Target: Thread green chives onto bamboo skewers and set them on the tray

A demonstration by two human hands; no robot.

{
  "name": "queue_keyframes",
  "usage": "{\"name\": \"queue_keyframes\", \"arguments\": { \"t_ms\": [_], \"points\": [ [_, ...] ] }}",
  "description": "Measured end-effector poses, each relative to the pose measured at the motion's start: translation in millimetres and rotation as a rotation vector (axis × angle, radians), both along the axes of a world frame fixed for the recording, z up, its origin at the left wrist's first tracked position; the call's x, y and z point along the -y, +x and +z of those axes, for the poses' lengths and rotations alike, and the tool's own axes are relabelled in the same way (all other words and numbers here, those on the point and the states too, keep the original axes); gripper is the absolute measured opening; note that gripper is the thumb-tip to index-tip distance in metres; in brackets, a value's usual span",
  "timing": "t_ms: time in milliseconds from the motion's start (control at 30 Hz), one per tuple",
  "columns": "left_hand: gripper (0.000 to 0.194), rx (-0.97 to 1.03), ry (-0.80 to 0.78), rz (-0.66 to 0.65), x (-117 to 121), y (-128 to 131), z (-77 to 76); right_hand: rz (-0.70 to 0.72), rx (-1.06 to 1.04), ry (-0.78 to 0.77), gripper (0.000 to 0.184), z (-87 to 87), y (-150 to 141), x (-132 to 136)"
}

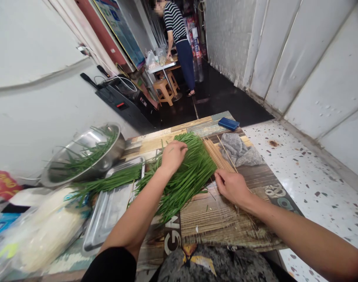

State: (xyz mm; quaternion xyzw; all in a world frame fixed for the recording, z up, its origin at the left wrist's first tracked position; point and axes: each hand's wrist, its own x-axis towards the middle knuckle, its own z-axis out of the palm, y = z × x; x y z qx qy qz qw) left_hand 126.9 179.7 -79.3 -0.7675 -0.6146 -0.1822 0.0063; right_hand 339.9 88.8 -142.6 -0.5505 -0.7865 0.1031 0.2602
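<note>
Left hand (pixel 174 155) at green leaves (pixel 193 168), more in bowl (pixel 115 147) and across tray (pixel 111 209)

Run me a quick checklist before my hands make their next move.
1. Left hand at the pile of green leaves: ok, it is over the pile.
2. Right hand near the thin sticks: ok, at their near end.
3. Stick secure in the right grip: cannot tell, the fingers hide it.
4. Gray cloth off the green leaves: ok, it lies beyond the sticks.
5. Metal tray free of greens: not ok, a bundle lies across it.
</note>
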Motion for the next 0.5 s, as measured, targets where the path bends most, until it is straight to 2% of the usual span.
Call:
{"name": "queue_keyframes", "arguments": {
  "t_ms": [300,433,500],
  "points": [
    [0.017,0.0,0.123,-0.062,-3,2,0.3,-0.001,0.013,0.005,0.028,0.8,0,0],
    [0.016,0.002,0.111,-0.097,-4,8,1.9,-0.005,0.019,-0.001,0.028,0.4,0,0],
    [0.016,-0.012,0.094,-0.067,-5,8,3.9,-0.006,0.022,-0.004,0.028,0.6,-1,0]
  ]
}}
